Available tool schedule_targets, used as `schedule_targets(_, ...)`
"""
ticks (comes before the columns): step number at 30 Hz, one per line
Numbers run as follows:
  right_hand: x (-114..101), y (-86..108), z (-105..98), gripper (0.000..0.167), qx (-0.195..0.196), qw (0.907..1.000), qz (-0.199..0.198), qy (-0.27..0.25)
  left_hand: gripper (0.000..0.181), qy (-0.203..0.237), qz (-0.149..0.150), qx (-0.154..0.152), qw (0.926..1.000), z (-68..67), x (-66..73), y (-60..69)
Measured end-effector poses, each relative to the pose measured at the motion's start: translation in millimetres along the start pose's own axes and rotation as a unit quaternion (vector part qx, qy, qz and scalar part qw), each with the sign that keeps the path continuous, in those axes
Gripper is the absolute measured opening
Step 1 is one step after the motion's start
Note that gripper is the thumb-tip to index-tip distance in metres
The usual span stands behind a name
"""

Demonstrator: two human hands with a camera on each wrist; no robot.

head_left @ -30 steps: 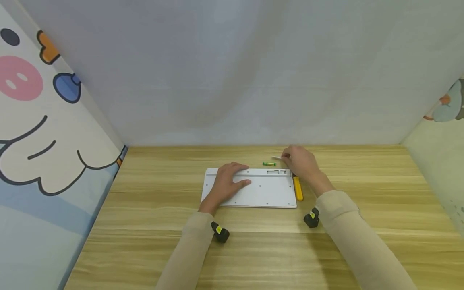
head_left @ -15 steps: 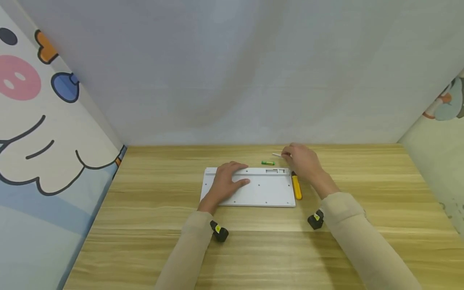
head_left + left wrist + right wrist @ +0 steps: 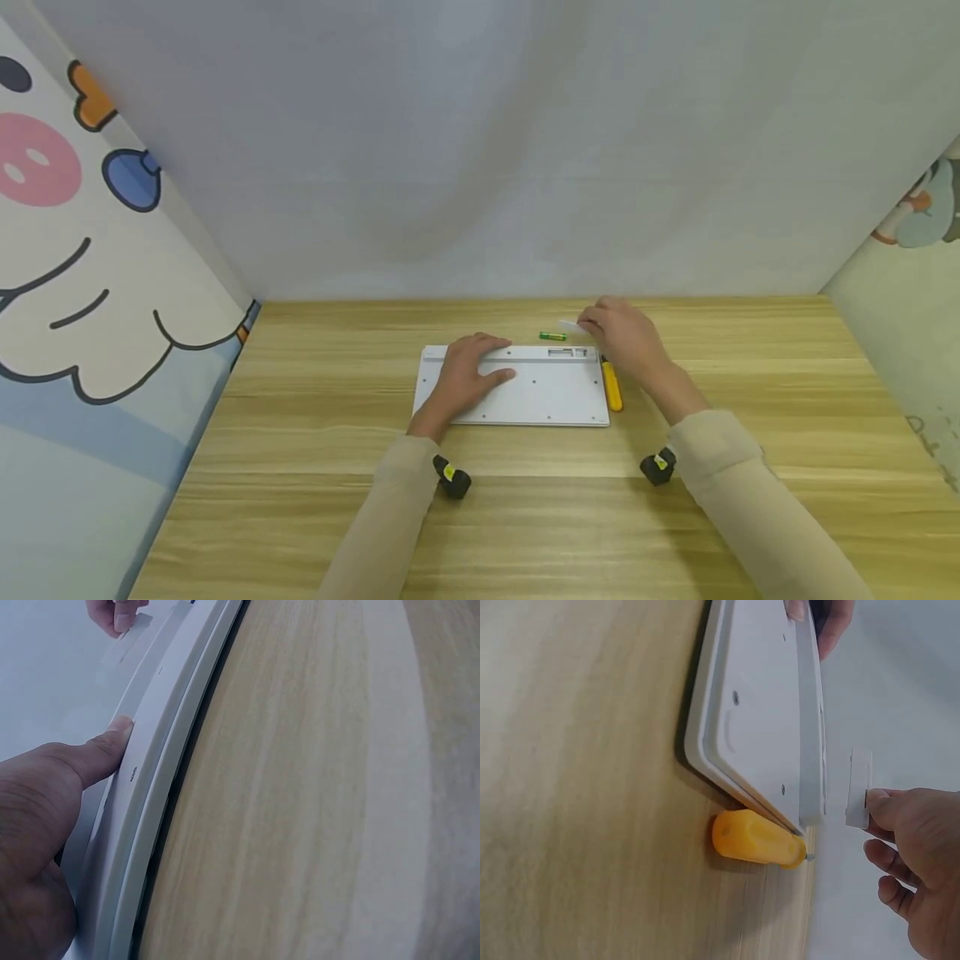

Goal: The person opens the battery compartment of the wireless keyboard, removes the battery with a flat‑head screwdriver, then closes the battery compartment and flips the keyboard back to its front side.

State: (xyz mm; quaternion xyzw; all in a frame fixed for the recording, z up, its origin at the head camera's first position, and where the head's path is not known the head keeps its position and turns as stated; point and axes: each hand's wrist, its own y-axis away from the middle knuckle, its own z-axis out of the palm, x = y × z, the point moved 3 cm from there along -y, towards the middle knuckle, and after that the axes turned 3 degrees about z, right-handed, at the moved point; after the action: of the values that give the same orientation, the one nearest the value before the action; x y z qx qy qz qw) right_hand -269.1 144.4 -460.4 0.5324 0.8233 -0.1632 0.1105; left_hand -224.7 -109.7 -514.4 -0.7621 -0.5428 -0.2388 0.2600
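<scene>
A white keyboard lies face down on the table, an open battery slot at the far right of its raised ridge. My left hand holds it left of centre, thumb on the back and fingers over the far edge. Beyond the right corner, my right hand pinches a thin white battery cover between thumb and fingers, raised off the table. A green battery lies behind the slot, left of my right hand.
A yellow-handled screwdriver lies against the keyboard's right edge, its metal shaft mostly hidden. The wooden table meets a pale wall just behind the battery. A cartoon-printed panel stands at the left.
The battery cover in my right hand has turned so more of its flat face shows in the head view. My left hand stays on the keyboard, and the battery lies as before.
</scene>
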Motion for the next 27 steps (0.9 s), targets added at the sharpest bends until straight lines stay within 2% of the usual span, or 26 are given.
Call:
schedule_targets(6,-8.5,6.2,-0.7,0.022,0.006,0.9999,-0.006,-0.009,0.048,0.000,0.004,-0.001,1.0000,-2.1,1.7,-0.4)
schedule_targets(13,-11.3,9.9,4.9,0.021,-0.009,0.9999,0.004,-0.009,0.050,-0.006,-0.003,-0.005,1.0000,-2.5,1.9,-0.6)
schedule_targets(27,-14.2,16.5,9.2,0.020,-0.008,0.9997,-0.022,-0.012,0.049,0.000,-0.008,-0.010,0.9999,-1.5,2.7,-0.1)
